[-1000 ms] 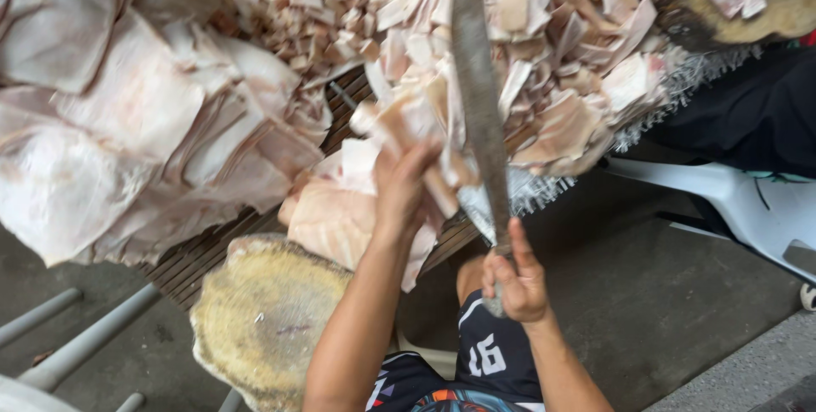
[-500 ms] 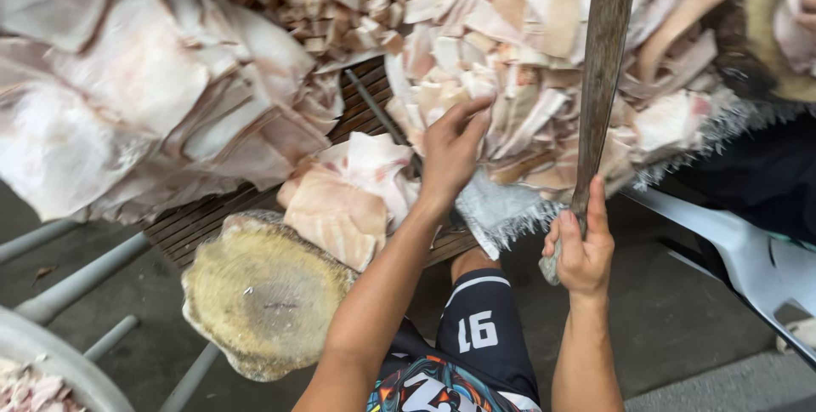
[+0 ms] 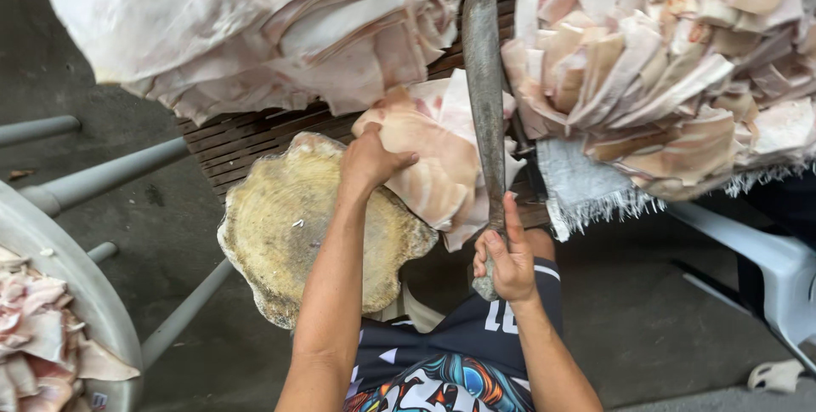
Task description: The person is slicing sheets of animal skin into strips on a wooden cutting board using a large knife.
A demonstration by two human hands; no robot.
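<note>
The slab of pale pork skin [image 3: 438,157] lies at the centre of the frame, its lower left edge overlapping the round wooden chopping block [image 3: 289,225], and your left hand [image 3: 367,161] sits on that edge with the fingers curled down over it, gripping the slab. Just right of it, your right hand [image 3: 507,261] is wrapped tightly around the handle of a long cleaver [image 3: 484,97], thumb laid up along the handle; the blade points toward the top of the frame and its flat crosses the right side of the slab. In the upper left a heap of big pale skin sheets [image 3: 229,25] hangs over a slatted wooden platform [image 3: 246,136]. In the upper right a mound of cut skin strips [image 3: 671,72] rests on a white woven sack [image 3: 586,191] with a frayed edge. At the lower left edge a round metal basin [image 3: 72,284] holds more pink pieces, with grey metal bars [image 3: 102,176] beside it. A white plastic chair [image 3: 765,267] stands at the lower right. The floor [image 3: 654,335] is dark grey concrete.
</note>
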